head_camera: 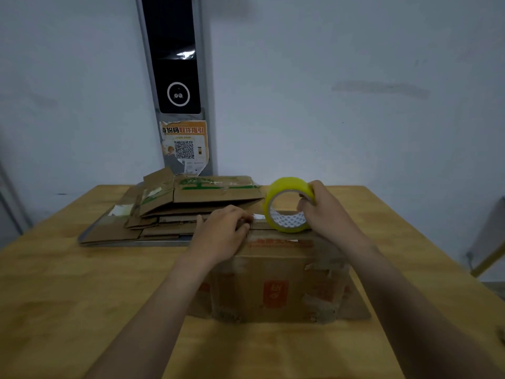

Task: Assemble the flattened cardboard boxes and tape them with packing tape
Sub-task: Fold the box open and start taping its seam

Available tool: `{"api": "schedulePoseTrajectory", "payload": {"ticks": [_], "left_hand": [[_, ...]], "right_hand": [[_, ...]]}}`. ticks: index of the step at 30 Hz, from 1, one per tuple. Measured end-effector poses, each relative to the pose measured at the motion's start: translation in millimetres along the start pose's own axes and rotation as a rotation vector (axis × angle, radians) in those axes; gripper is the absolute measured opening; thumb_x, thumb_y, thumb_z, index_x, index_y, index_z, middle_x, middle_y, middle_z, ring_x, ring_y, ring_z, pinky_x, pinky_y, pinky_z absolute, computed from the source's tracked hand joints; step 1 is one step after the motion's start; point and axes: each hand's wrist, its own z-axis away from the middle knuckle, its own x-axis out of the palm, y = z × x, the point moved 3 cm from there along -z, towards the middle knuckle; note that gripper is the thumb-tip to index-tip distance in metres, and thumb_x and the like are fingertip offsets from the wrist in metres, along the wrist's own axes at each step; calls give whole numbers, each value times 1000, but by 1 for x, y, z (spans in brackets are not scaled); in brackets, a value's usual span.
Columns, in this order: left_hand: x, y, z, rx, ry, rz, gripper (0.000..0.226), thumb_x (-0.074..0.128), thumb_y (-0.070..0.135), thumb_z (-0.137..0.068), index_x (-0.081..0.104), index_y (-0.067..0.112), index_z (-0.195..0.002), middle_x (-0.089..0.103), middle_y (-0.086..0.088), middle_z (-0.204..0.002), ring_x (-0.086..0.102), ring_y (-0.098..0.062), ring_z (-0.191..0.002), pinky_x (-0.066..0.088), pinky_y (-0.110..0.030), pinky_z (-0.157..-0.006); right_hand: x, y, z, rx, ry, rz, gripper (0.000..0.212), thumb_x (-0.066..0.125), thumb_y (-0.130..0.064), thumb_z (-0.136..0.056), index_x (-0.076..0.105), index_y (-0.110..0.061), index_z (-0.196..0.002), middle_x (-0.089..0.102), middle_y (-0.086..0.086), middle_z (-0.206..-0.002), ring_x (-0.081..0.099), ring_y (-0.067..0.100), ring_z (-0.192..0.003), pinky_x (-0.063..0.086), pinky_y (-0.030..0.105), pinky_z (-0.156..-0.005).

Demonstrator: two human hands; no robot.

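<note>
A brown cardboard box (pixel 276 285) with orange print stands assembled on the wooden tabletop (pixel 68 296), near the middle and close to the near edge. Worn patches of old tape show on its near face.

The right hand (pixel 325 212) grips a roll of yellow packing tape (pixel 287 184), fingers curled through its core and thumb side over the outer rim. The roll stands upright on the far top edge of the box. Just left of it, the left hand (pixel 221 231) lies on the same far top edge with its fingers bent and their tips down on the cardboard. The blur hides whether they pinch anything there.

Toward the far left corner, a loose stack of flattened cardboard boxes (pixel 191 203) lies on a grey tray (pixel 131 243). On the wall behind hangs a dark panel (pixel 175 50) with a torn orange QR-code sticker (pixel 185 146) below it.
</note>
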Motion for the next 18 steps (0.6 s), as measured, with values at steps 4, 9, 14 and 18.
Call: {"api": "schedulePoseTrajectory", "payload": {"ticks": [4, 9, 14, 18], "left_hand": [[-4, 0, -8, 40, 34, -19, 35, 38, 41, -109, 71, 35, -115, 63, 15, -128, 56, -15, -123, 9, -66, -121], [-19, 15, -25, 1, 162, 345, 50, 39, 45, -108, 74, 29, -75, 72, 14, -79, 64, 2, -80, 45, -26, -74], [-11, 29, -37, -175, -145, 605, 62, 36, 63, -103, 71, 18, -78, 71, 8, -65, 65, -9, -64, 46, -31, -69], [-8, 31, -40, -211, -182, 679, 46, 43, 41, -108, 58, 17, -71, 59, 11, -52, 54, -5, -43, 43, -16, -49]], "right_hand": [[17, 14, -4, 59, 16, -178, 7, 47, -18, -104, 53, -21, -105, 60, -2, -97, 54, 15, -53, 41, 31, -49], [19, 26, -4, 88, 48, -315, 9, 50, -21, -103, 53, -27, -96, 61, -6, -93, 52, 13, -42, 43, 27, -42], [21, 25, -3, 86, 41, -318, 7, 50, -22, -103, 51, -26, -97, 65, -21, -79, 51, 10, -42, 42, 25, -42], [20, 26, -1, 109, 44, -349, 5, 50, -22, -103, 50, -25, -99, 69, -11, -85, 51, 11, -43, 45, 27, -43]]}}
